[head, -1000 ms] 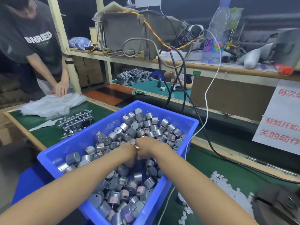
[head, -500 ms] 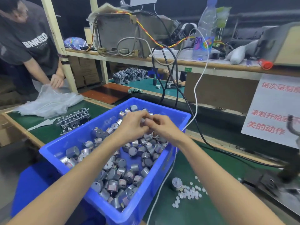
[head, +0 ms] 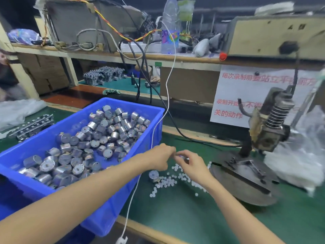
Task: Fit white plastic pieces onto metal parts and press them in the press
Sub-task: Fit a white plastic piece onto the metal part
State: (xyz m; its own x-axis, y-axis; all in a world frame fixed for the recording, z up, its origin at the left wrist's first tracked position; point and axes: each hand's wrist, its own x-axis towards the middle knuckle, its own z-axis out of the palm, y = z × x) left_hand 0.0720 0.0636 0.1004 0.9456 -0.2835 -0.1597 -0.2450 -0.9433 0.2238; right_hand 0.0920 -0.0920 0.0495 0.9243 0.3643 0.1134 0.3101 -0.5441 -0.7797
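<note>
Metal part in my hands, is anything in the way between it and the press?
Nothing visible blocks it. The left hand and right hand pinch the metal part just left of the press base; only loose white pieces lie on the mat between, some against the base's edge.

Blue bin (head: 133, 103) holding silver-grey metal parts (head: 105, 132); white plastic pieces (head: 167, 182) scattered on the dark green worktop (head: 184, 222). Press (head: 246, 184): dull grey-black, with a rusty tan block. Sign (head: 246, 95): white, red characters. Cable (head: 167, 90): white. Twisted wires (head: 109, 24): red and yellow. Bottle (head: 170, 36): clear, multicoloured label.
</note>
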